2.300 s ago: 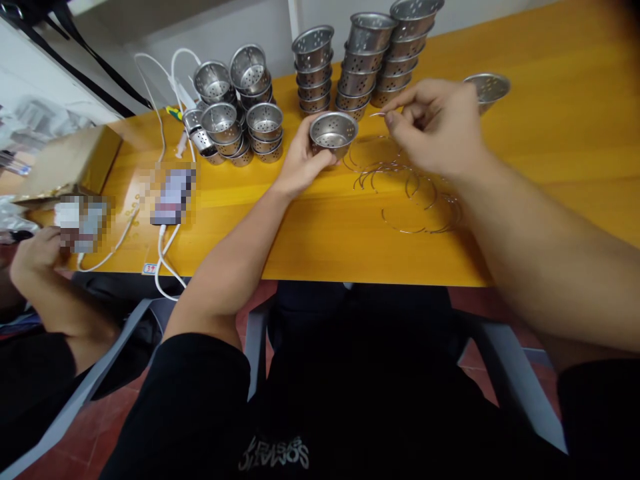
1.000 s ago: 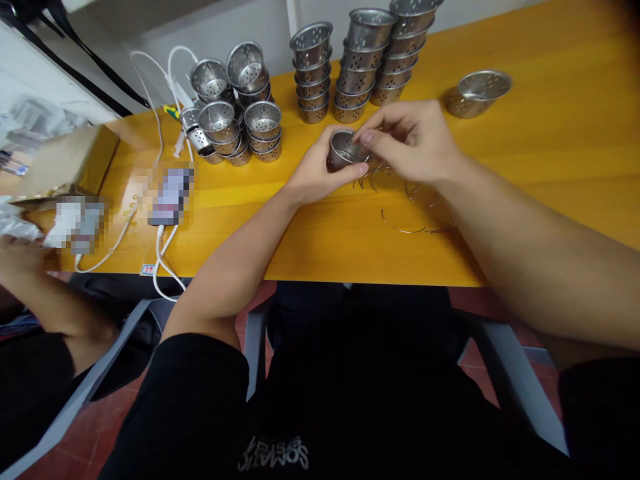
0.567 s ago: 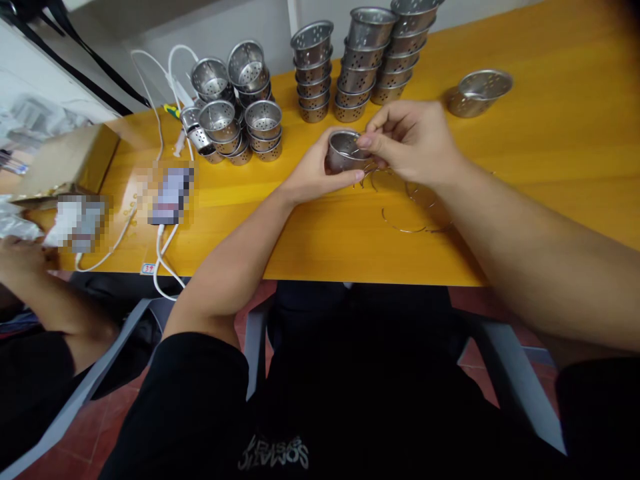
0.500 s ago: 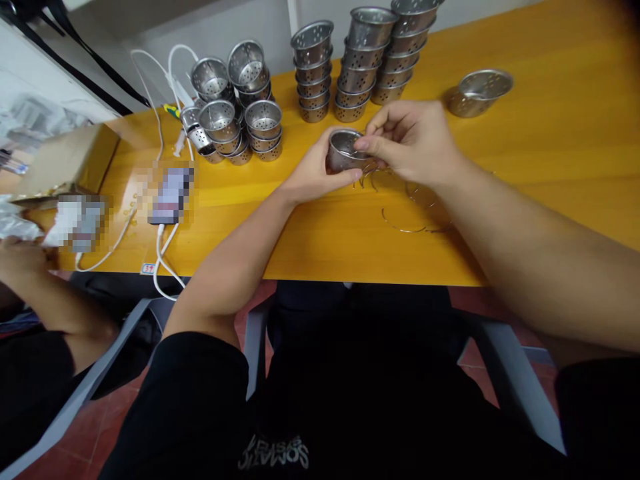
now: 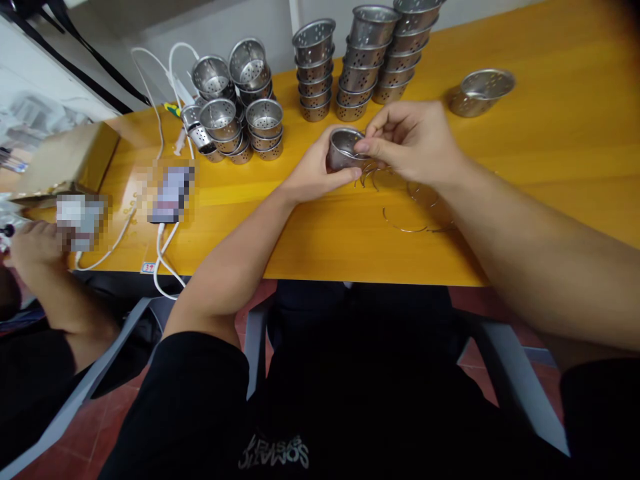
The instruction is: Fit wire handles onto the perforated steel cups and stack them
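Observation:
A small perforated metal cup (image 5: pixel 342 155) is tilted in my left hand (image 5: pixel 316 170), whose fingers and thumb wrap round its side. My right hand (image 5: pixel 411 139) pinches at the cup's right rim, thumb against the edge. Whatever sits between those fingertips is too small to make out. Several thin curved wire pieces (image 5: pixel 405 229) lie on the table below and beside my right hand, partly hidden by the forearm.
Stacks of perforated cups (image 5: pixel 314 70) stand along the back, with more cups (image 5: pixel 235 100) grouped at left. One cup (image 5: pixel 481 93) lies tilted at right. A phone (image 5: pixel 171 193) with white cables and a cardboard box (image 5: pixel 70 163) are to the left, near a co-worker's hand (image 5: pixel 40 243).
My hands and the cup stay almost in place. At the far left, the co-worker's hand has moved right and up, toward the blurred device.

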Action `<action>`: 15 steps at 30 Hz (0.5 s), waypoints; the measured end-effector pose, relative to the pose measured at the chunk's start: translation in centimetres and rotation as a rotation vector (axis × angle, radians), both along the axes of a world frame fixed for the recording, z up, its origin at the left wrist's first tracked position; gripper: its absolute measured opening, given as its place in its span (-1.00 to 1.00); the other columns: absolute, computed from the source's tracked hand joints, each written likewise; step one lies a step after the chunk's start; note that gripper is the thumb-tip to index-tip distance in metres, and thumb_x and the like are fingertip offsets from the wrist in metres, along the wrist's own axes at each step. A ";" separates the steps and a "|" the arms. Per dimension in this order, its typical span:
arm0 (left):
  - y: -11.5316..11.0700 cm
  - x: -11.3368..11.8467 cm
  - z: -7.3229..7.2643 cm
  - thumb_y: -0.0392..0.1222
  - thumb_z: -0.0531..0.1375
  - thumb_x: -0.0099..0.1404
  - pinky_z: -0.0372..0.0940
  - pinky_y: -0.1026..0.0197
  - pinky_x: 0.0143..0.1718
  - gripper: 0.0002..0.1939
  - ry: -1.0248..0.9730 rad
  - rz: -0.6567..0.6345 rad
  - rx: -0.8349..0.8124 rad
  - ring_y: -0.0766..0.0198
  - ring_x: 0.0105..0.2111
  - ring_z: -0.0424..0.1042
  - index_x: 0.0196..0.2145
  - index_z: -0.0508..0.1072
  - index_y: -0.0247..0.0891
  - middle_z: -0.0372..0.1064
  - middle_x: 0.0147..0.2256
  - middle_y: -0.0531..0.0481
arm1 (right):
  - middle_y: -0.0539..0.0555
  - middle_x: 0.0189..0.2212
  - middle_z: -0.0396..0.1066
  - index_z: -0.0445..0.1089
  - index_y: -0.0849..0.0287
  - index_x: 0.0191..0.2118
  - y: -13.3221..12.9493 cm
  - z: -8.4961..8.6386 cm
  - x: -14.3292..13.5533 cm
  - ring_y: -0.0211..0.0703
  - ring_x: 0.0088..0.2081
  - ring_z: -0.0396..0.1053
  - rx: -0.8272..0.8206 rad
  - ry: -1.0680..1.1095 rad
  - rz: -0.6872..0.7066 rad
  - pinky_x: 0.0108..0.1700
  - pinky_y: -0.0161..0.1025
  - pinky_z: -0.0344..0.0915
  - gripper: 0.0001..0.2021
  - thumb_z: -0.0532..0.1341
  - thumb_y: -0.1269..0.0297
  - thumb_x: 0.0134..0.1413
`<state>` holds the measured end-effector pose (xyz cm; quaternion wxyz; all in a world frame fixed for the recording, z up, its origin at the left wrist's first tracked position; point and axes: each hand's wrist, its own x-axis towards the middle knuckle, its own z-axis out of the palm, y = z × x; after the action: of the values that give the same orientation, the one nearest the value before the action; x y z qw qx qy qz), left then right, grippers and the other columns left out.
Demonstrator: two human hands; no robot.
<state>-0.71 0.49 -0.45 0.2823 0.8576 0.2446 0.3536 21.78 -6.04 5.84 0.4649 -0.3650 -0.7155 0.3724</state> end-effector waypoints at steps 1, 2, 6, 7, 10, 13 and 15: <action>0.0 0.0 0.0 0.26 0.36 0.37 0.41 -0.15 0.39 -0.23 -0.007 -0.002 -0.007 0.01 0.27 0.52 0.33 0.23 -0.14 0.38 0.21 -0.09 | 0.10 -0.39 0.45 0.45 0.07 -0.27 0.0 0.0 0.0 -0.13 -0.43 0.30 0.021 -0.007 0.000 -0.36 -0.07 0.32 -0.28 0.51 -0.55 -0.08; 0.0 0.0 -0.1 0.30 0.35 0.37 0.39 -0.15 0.41 -0.21 -0.015 -0.003 -0.014 0.00 0.29 0.50 0.34 0.21 -0.14 0.37 0.22 -0.10 | 0.13 -0.35 0.49 0.49 0.07 -0.24 0.0 0.0 0.1 -0.11 -0.39 0.33 0.054 -0.019 -0.011 -0.32 -0.05 0.36 -0.31 0.49 -0.53 -0.01; 0.1 -0.2 0.1 0.51 0.28 0.32 0.29 -0.17 0.46 -0.07 -0.032 0.000 -0.060 -0.04 0.35 0.44 0.36 0.15 -0.12 0.33 0.28 -0.13 | 0.14 -0.17 0.55 0.57 0.04 -0.01 0.1 -0.1 0.4 -0.11 -0.29 0.44 0.307 -0.087 -0.126 -0.26 -0.08 0.47 -0.40 0.32 -0.45 0.34; 0.1 -0.3 0.2 0.56 0.27 0.30 0.29 -0.17 0.46 -0.04 -0.035 0.003 -0.076 -0.05 0.35 0.44 0.36 0.14 -0.12 0.33 0.28 -0.14 | 0.13 -0.17 0.55 0.57 0.04 0.00 0.2 -0.1 0.5 -0.13 -0.30 0.44 0.369 -0.114 -0.147 -0.27 -0.10 0.48 -0.44 0.28 -0.41 0.41; 0.1 -0.5 0.7 0.64 0.24 0.26 0.26 -0.17 0.47 0.02 -0.032 0.025 -0.104 -0.08 0.36 0.43 0.36 0.13 -0.11 0.33 0.29 -0.17 | 0.14 -0.19 0.53 0.59 0.07 -0.07 0.3 -0.2 0.9 -0.12 -0.29 0.44 0.505 -0.208 -0.144 -0.26 -0.10 0.49 -0.58 0.26 -0.20 0.53; 0.1 -0.6 1.0 0.63 0.26 0.25 0.22 -0.18 0.51 0.02 -0.023 0.046 -0.107 -0.10 0.39 0.40 0.37 0.14 -0.09 0.31 0.32 -0.18 | 0.18 -0.11 0.54 0.61 0.07 -0.09 0.4 -0.2 1.2 -0.07 -0.22 0.48 0.562 -0.233 -0.106 -0.25 -0.09 0.52 -0.75 0.30 0.02 0.53; -0.1 -0.6 1.1 0.61 0.28 0.25 0.24 -0.18 0.51 0.02 -0.037 0.051 -0.110 -0.10 0.39 0.41 0.37 0.14 -0.10 0.32 0.32 -0.19 | 0.18 -0.04 0.52 0.62 0.05 -0.08 0.5 -0.3 1.3 -0.02 -0.16 0.51 0.564 -0.254 -0.093 -0.24 -0.08 0.54 -0.84 0.33 0.12 0.48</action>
<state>-1.30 0.44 0.67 0.3247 0.8276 0.2802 0.3623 23.12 -5.54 5.55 0.4712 -0.2975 -0.8255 0.0892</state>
